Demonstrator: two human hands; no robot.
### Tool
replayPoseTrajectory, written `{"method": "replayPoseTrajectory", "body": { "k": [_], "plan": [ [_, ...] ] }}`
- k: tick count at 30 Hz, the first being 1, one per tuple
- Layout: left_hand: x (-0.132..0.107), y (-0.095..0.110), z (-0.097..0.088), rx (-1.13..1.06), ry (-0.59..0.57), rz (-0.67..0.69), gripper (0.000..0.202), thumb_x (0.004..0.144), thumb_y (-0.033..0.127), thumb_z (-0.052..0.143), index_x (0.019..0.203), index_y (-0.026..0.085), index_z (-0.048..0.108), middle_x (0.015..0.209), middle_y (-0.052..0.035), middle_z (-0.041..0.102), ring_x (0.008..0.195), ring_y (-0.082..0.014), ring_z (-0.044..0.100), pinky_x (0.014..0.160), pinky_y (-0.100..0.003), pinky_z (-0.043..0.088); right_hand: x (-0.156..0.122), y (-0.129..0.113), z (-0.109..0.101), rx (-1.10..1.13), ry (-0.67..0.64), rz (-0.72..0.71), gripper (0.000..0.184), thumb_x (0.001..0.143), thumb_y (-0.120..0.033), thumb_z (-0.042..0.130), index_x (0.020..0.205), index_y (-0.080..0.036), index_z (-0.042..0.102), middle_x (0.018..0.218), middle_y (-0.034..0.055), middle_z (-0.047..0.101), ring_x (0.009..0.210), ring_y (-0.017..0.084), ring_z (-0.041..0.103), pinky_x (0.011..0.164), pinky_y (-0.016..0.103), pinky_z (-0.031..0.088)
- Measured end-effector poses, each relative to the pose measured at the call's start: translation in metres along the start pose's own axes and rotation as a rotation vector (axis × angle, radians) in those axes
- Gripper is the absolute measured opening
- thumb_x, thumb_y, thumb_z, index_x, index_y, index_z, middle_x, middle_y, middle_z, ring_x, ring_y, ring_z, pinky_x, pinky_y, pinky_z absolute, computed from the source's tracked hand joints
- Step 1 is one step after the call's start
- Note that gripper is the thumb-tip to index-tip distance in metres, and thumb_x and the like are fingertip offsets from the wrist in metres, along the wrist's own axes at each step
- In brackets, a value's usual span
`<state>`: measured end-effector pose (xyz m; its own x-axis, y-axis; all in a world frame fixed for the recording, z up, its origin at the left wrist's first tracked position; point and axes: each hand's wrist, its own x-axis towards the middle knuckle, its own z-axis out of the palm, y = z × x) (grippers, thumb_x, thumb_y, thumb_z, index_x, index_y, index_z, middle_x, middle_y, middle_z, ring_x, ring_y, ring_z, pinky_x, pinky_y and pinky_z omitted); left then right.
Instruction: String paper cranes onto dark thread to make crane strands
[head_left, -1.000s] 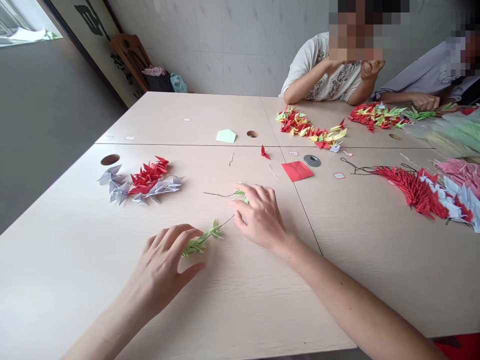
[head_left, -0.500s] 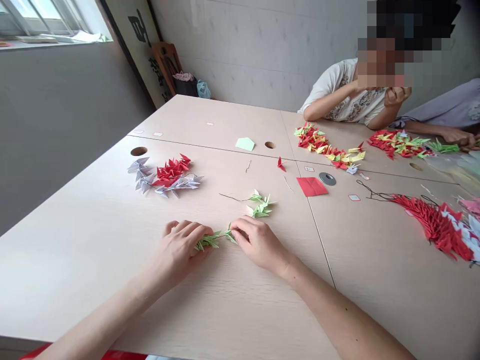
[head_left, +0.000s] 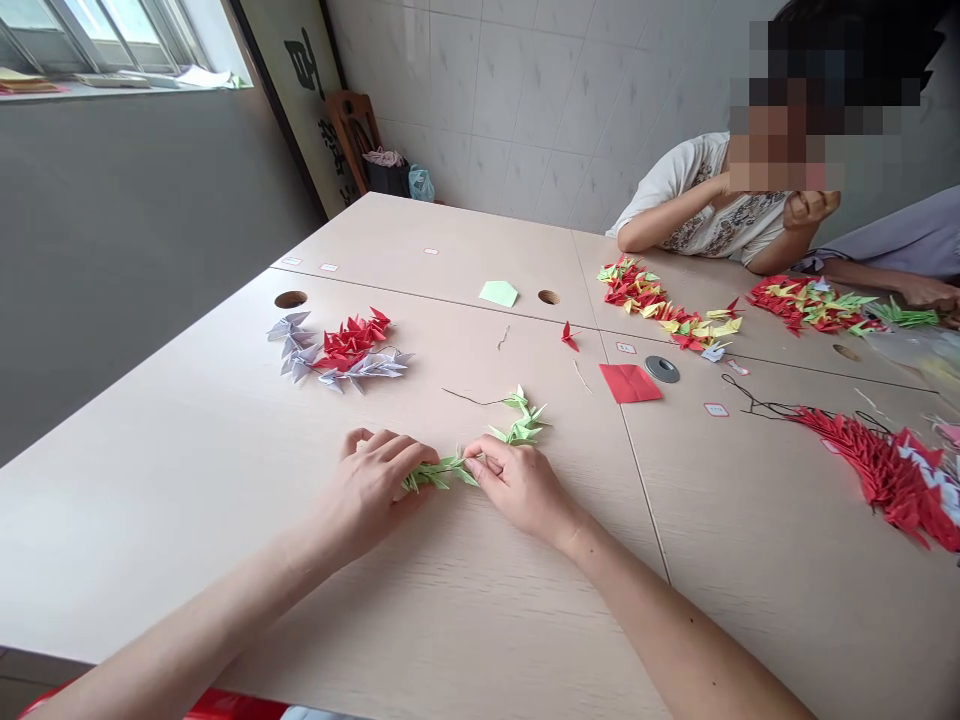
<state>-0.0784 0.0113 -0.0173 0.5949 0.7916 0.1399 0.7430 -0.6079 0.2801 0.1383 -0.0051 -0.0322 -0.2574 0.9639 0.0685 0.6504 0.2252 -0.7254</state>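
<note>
Across the pale wood surface two bare forearms reach in, and the left hand and right hand meet over a strand of green paper cranes lying on it. The fingers of both hands close narrowly, pinching the strand from either side. Just beyond the right hand sit more green cranes, with a thin black cord trailing from them. Farther off lie a heap of red and grey cranes, a red paper square and a small metal ring
</note>
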Motion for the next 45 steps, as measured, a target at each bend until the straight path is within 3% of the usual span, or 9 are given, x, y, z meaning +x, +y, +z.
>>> {"method": "replayPoseTrajectory", "body": {
  "k": [6,11,21,38,45],
  "plan": [
    [0.008,0.003,0.005,-0.004,-0.004,0.025,0.013,0.088,0.029,0.057,0.101,0.027,0.057,0.096,0.0013,0.070,0.090,-0.0209,0.060,0.087,-0.040,0.026,0.002,-0.006,-0.005,0.035,-0.022,0.111,0.015,0.090,-0.029,0.052,0.082,-0.023,0.064,0.045,-0.0088,0.031,0.043,0.008,0.030,0.046,0.022,0.021],
    [0.010,0.002,0.006,-0.004,0.007,0.034,0.011,0.089,0.028,0.057,0.100,0.026,0.057,0.095,0.0014,0.070,0.089,-0.0207,0.061,0.087,-0.041,0.026,0.003,-0.008,-0.006,0.061,-0.031,0.175,0.015,0.087,-0.031,0.057,0.082,-0.025,0.070,0.046,-0.0073,0.036,0.044,0.009,0.030,0.046,0.022,0.021],
    [0.011,0.014,0.011,0.065,0.095,0.054,0.021,0.085,0.035,0.064,0.103,0.027,0.056,0.101,0.0005,0.071,0.094,-0.0231,0.061,0.088,-0.044,0.025,0.003,-0.007,0.001,0.023,0.034,0.208,0.018,0.084,-0.035,0.058,0.088,-0.030,0.075,0.049,-0.0055,0.045,0.047,0.011,0.037,0.050,0.023,0.027],
    [0.011,0.015,0.013,0.066,0.193,0.065,0.009,0.090,0.030,0.057,0.096,0.024,0.061,0.085,0.0008,0.074,0.085,-0.0197,0.067,0.087,-0.040,0.027,0.004,-0.010,0.004,0.009,0.070,0.259,0.014,0.080,-0.033,0.059,0.075,-0.027,0.070,0.046,-0.0065,0.042,0.045,0.010,0.034,0.046,0.023,0.021],
    [0.014,0.018,0.013,0.080,0.158,0.072,0.017,0.089,0.037,0.058,0.101,0.026,0.059,0.105,-0.0023,0.072,0.095,-0.0223,0.062,0.087,-0.042,0.026,0.004,-0.007,0.006,0.007,0.054,0.237,0.016,0.083,-0.037,0.058,0.079,-0.028,0.071,0.048,-0.0058,0.047,0.047,0.011,0.040,0.048,0.023,0.025]
  ]
}}
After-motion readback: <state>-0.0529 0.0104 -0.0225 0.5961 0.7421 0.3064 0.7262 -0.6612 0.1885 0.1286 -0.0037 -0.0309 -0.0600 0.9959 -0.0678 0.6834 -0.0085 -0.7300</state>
